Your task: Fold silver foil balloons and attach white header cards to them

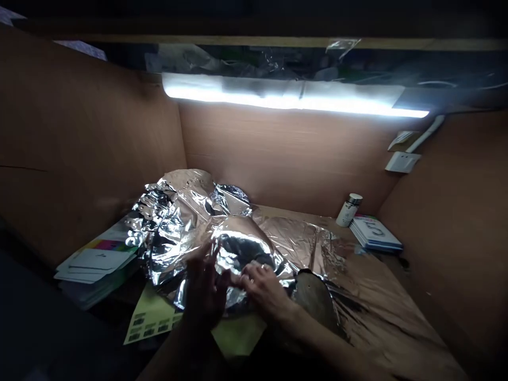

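Observation:
A large crumpled sheet of aluminium foil [178,222] rises in a rounded mound on the desk, its shiny folds catching the light. My right hand [264,288] lies on the lower front of a foil dome [238,246], its fingers stretched over the creases. My left hand [204,288] stands close beside it, fingers spread, with its fingertips at the foil's edge. A flatter, copper-tinted foil sheet [357,275] stretches to the right under my right forearm. A dark, curved object [311,299] sits at its front edge, partly wrapped and hard to identify.
A stack of white cards and papers [97,264] lies at the left, with a yellow-green printed sheet [148,320] in front. A white bottle [349,210] and stacked booklets [375,234] stand at the back right. Wooden panels enclose the desk, beneath a bright strip lamp [293,95].

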Motion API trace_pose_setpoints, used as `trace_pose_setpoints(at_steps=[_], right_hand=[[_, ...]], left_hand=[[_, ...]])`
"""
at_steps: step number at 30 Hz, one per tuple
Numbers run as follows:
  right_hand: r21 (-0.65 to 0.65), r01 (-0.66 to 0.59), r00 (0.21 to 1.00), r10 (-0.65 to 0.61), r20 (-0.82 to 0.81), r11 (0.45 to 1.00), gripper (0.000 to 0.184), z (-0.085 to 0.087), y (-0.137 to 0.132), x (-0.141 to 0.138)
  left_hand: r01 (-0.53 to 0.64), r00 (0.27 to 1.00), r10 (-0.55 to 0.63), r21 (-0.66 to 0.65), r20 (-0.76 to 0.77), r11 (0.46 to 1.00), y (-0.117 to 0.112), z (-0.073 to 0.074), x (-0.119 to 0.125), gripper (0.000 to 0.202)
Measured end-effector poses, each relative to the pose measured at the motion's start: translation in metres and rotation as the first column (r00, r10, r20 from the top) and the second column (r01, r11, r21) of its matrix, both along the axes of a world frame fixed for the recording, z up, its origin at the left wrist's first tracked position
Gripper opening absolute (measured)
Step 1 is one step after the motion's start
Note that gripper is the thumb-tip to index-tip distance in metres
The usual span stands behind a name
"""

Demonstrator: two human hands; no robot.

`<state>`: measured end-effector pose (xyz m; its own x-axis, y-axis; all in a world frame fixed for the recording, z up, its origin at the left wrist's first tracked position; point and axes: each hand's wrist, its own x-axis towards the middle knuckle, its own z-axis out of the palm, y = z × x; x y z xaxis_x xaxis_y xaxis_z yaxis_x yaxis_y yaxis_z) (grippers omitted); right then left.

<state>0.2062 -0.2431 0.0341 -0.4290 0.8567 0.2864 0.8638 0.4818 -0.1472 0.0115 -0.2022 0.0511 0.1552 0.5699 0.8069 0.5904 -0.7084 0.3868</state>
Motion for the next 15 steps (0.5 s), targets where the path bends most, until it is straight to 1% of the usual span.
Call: trace_pose_setpoints(at_steps=[1,2,3,4,5,6,7,8,9,11,13,15], right_hand=[[-0.094,-0.021,1.000,0.021,0.001,0.995,0.028,-0.004,-0.002,-0.007],[-0.192,0.011,0.999,-0.019,-0.040,0.981,0.026,-0.004,-0.002,-0.006],[-0.275,0.084,0.989,-0.114,-0.094,0.958,0.027,-0.001,0.001,0.000],[-0.341,0.186,0.959,-0.246,-0.141,0.921,0.028,0.005,0.005,0.012],[-0.387,0.308,0.901,-0.397,-0.173,0.869,0.028,0.012,0.012,0.026],[-0.417,0.389,0.849,-0.495,-0.184,0.822,0.025,0.020,0.019,0.042],[-0.450,0.436,0.805,-0.561,-0.192,0.779,0.020,0.027,0.026,0.058],[-0.489,0.439,0.785,-0.587,-0.199,0.753,0.016,0.033,0.033,0.070],[-0.543,0.414,0.771,-0.598,-0.217,0.731,0.015,0.038,0.040,0.079],[-0.635,0.309,0.742,-0.598,-0.304,0.708,0.024,0.050,0.054,0.084],[-0.674,0.156,0.681,-0.573,-0.457,0.722,0.027,0.066,0.068,0.070],[-0.640,-0.013,0.567,-0.521,-0.638,0.768,0.027,0.093,0.082,0.043]], left_hand=[[0.063,0.982,-0.067,-0.031,-0.174,0.998,-0.010,-0.010,-0.014,0.061],[0.090,0.935,-0.119,-0.101,-0.334,0.991,-0.019,-0.023,-0.024,0.057],[0.078,0.876,-0.155,-0.183,-0.456,0.980,-0.027,-0.036,-0.031,0.053],[0.034,0.832,-0.166,-0.249,-0.530,0.968,-0.032,-0.049,-0.034,0.051],[-0.014,0.804,-0.164,-0.295,-0.571,0.955,-0.036,-0.059,-0.036,0.050],[-0.049,0.786,-0.165,-0.327,-0.595,0.944,-0.039,-0.067,-0.036,0.051],[-0.070,0.775,-0.168,-0.348,-0.609,0.935,-0.040,-0.072,-0.036,0.054],[-0.081,0.767,-0.174,-0.362,-0.617,0.929,-0.040,-0.075,-0.034,0.058],[-0.092,0.761,-0.178,-0.376,-0.623,0.922,-0.040,-0.075,-0.033,0.062],[-0.118,0.751,-0.183,-0.402,-0.634,0.908,-0.039,-0.074,-0.029,0.071],[-0.148,0.766,-0.157,-0.408,-0.624,0.901,-0.035,-0.073,-0.025,0.083],[-0.174,0.824,-0.059,-0.351,-0.564,0.920,-0.028,-0.071,-0.023,0.094]])
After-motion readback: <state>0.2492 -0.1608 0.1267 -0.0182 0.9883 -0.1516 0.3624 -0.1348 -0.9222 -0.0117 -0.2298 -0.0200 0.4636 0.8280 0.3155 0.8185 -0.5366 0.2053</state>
